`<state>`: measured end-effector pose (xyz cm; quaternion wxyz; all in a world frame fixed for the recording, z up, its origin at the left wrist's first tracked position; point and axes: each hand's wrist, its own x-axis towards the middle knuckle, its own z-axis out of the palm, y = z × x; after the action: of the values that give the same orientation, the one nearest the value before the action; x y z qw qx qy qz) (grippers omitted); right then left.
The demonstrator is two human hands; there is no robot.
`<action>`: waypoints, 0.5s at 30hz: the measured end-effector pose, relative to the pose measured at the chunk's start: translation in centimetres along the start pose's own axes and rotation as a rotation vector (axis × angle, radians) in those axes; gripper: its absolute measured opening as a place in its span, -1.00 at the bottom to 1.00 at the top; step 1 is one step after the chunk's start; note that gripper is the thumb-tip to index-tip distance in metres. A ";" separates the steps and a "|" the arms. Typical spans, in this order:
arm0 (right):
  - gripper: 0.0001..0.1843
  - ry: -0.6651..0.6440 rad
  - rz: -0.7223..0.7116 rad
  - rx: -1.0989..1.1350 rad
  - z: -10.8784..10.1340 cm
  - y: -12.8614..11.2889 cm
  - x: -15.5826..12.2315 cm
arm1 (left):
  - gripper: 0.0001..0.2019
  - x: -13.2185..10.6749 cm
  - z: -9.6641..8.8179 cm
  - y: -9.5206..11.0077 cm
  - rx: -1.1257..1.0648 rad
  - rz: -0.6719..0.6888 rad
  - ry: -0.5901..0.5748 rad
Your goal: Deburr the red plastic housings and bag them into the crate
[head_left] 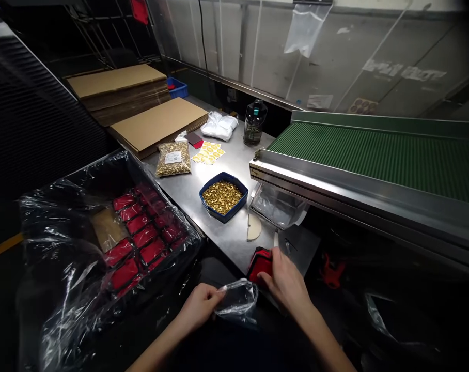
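Observation:
My left hand point(200, 306) pinches the edge of a small clear plastic bag point(237, 299) low in the view, in front of the table's near edge. My right hand point(284, 281) is closed on a small red pouch point(260, 262) at the near edge of the steel table point(188, 188), right beside the bag's mouth. A blue tray point(222, 197) of small gold pieces sits on the table just beyond. To my left stands a plastic-lined box point(103, 227) packed with rows of red pouches.
A green conveyor belt point(374, 155) runs along the right, with a clear bag point(277, 206) hanging under its end. Farther back lie a bag of gold pieces point(173, 158), yellow stickers point(208, 153), white bags point(219, 125), a bottle point(255, 122) and stacked cardboard point(141, 108).

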<state>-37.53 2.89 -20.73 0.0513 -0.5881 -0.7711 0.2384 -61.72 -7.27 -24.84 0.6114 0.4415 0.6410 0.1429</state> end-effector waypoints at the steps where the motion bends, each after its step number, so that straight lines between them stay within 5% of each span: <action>1: -0.53 0.004 0.020 0.003 0.0 0.1 -0.9 | -0.27 0.2 0.2 0.1 -0.014 -0.009 -0.007; 5: -0.49 0.125 0.231 0.164 -0.8 0.9 -4.8 | -0.23 1.2 1.0 0.2 -0.057 -0.060 -0.036; 8: -0.45 0.220 0.417 0.550 -1.1 0.9 -7.4 | -0.22 1.9 1.8 0.4 -0.065 -0.082 -0.081; 11: -0.48 0.136 0.287 0.707 -0.2 0.1 -9.3 | -0.21 2.2 2.4 0.9 -0.034 -0.071 -0.151; 15: -0.64 -0.016 0.023 0.564 1.9 -0.3 -10.8 | -0.25 1.6 2.2 2.0 0.099 0.014 -0.091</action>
<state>-35.26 -7.80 -20.12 0.2042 -0.5572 -0.6681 0.4488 -58.76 -5.75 -24.91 0.6162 0.4818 0.6158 0.0950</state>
